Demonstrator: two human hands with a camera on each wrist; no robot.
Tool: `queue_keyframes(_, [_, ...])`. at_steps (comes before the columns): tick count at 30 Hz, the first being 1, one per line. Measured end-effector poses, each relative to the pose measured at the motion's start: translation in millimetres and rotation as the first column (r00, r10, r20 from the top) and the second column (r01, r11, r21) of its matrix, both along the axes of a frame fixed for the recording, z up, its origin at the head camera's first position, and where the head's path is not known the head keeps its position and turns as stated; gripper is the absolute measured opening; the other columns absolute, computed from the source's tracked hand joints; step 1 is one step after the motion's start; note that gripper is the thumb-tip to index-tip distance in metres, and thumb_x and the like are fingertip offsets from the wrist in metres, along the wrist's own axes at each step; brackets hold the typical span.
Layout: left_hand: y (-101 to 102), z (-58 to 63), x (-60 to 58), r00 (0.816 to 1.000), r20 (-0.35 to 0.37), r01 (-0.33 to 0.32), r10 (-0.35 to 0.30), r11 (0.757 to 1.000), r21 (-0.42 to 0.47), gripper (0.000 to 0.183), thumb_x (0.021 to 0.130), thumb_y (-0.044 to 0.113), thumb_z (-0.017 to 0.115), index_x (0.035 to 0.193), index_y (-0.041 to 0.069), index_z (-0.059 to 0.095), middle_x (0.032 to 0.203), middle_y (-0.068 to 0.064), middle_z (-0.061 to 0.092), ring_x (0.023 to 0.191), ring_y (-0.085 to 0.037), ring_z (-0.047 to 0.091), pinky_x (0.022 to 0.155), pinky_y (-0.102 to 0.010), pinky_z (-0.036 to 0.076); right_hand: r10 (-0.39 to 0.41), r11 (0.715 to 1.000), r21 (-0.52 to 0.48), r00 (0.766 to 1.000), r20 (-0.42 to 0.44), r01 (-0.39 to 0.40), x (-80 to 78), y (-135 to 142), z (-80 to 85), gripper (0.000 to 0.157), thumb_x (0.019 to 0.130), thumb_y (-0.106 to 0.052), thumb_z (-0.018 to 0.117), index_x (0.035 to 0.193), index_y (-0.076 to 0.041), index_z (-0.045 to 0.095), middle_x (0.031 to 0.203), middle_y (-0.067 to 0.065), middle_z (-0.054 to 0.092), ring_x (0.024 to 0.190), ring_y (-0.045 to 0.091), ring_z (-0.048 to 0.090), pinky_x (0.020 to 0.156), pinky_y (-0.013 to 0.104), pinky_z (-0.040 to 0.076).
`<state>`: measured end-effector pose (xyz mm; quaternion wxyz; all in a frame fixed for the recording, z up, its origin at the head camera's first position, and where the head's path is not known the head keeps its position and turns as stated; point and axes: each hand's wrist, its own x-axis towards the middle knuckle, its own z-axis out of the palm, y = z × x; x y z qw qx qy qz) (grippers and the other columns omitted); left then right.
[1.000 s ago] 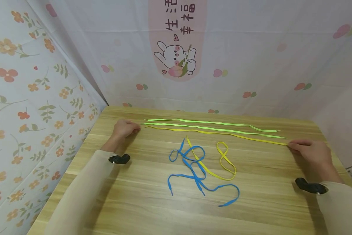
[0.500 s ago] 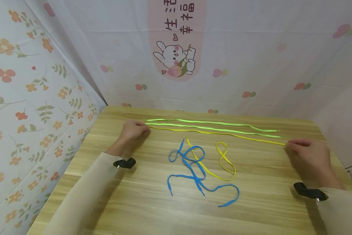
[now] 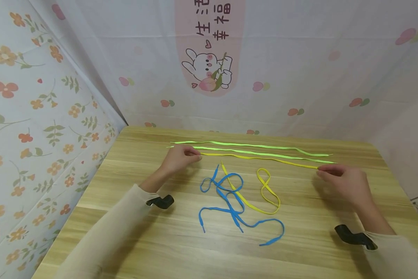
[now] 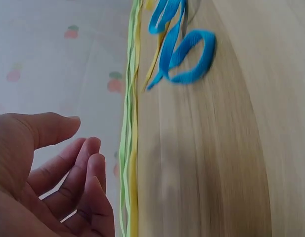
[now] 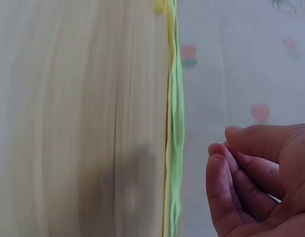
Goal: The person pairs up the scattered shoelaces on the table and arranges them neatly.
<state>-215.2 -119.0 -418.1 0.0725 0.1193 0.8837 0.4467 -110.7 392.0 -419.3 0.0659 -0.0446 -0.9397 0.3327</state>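
Three laces lie nearly straight across the far part of the wooden table [image 3: 142,240], running left to right, roughly parallel and closely spaced. A far light green lace [image 3: 258,146] lies nearest the backdrop cloth [image 3: 282,58], a near light green lace [image 3: 282,155] comes next, and a straight yellow lace [image 3: 249,157] forms the nearest row. The arrangement appears deliberate: drawn out side by side, each lace stays distinct and its full length can be compared with its neighbours. The left hand [image 3: 181,158] is positioned over the left stretch of the yellow row, its fingers loosely bent and the thumb standing clear of them; the left wrist view shows nothing pinched. The right hand [image 3: 348,182] is at the right stretch, thumb close to the bent fingertips, with no lace visible between them. Whether either hand touches the lace cannot be determined. Placement near opposite ends is judged consistent with straightening or aligning that lace. Both yellow ends are hidden by the hands. Nearer, around mid-table, blue laces [image 3: 232,210] lie looped and crossed with a loose yellow lace [image 3: 256,209]; these appear unsorted, set apart from the straight rows.
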Motion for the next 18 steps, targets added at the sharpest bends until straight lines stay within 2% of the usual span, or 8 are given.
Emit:
queue_keyframes(3, [11,-0.1,1.9,0.999,-0.028,0.044,-0.045,0.998,-0.04,0.018,0.1,0.023,0.081,0.11,0.008,0.085,0.098,-0.002,0.079,0.096,-0.022,0.072,0.083,-0.036,0.054,0.074,0.997,0.032,0.996,-0.05,-0.072,2.2,-18,1.0,0.022,0.101,-0.022,0.083,0.111,-0.003,0.085,0.1,0.012,0.082,0.081,-0.017,0.057,0.069,0.012,0.047])
queue_keyframes(7, [26,-2.5,1.2,0.989,-0.075,0.12,-0.13,0.985,-0.122,0.017,0.1,0.02,0.08,0.112,0.008,0.085,0.098,-0.002,0.08,0.094,-0.021,0.073,0.08,-0.034,0.055,0.162,0.985,0.076,0.981,-0.104,-0.155,6.0,-42,1.3,0.013,0.097,-0.016,0.086,0.105,-0.006,0.086,0.096,0.007,0.082,0.08,-0.01,0.064,0.068,0.013,0.049])
queue_keyframes(13, [45,-9.2,-3.8,0.949,-0.133,0.242,-0.287,0.93,-0.277,0.015,0.102,0.02,0.08,0.114,0.012,0.085,0.098,0.002,0.082,0.092,-0.015,0.075,0.081,-0.032,0.057,0.292,0.95,0.155,0.949,-0.123,-0.272,12.6,-71,0.4,0.008,0.09,-0.012,0.091,0.097,-0.012,0.086,0.09,-0.004,0.079,0.078,0.007,0.069,0.068,0.023,0.054])
queue_keyframes(18, [53,-14.5,-9.2,0.912,-0.167,0.298,-0.375,0.884,-0.36,0.016,0.103,0.015,0.078,0.116,0.011,0.085,0.102,0.001,0.082,0.094,-0.016,0.076,0.084,-0.033,0.059,0.371,0.924,0.137,0.924,-0.092,-0.357,17.6,-90,-1.1,0.01,0.089,-0.008,0.091,0.096,-0.012,0.085,0.09,-0.009,0.077,0.078,0.006,0.068,0.068,0.027,0.057])
